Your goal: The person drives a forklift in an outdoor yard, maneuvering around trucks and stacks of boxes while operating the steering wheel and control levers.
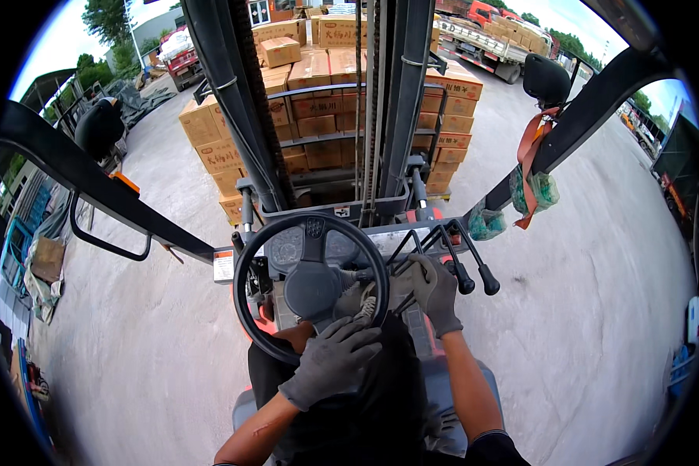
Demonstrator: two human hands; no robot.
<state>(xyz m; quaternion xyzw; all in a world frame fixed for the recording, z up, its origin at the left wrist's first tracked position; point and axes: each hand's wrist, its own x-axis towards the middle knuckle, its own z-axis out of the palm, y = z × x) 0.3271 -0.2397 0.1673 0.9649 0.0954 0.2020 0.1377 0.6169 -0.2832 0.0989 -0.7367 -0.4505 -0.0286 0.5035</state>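
My left hand (334,363), in a grey work glove, lies palm down over the lower right of the black steering wheel (246,268). Its fingers are stretched out toward the right, and its palm is hidden. My right hand (436,293), gloved likewise, is closed round one of the control levers at the right of the dashboard; the glove covers most of that lever. Beside it stand more black levers with knobs (464,279). Behind the wheel sits the instrument panel (287,247). Ahead rises the forklift mast (408,101).
Stacked brown cartons (326,70) stand beyond the mast and load backrest. A loaded flatbed truck (481,50) is at the far right, a red truck (180,58) at the far left. An orange strap (526,167) hangs on the right pillar. Concrete ground (582,311) spreads around.
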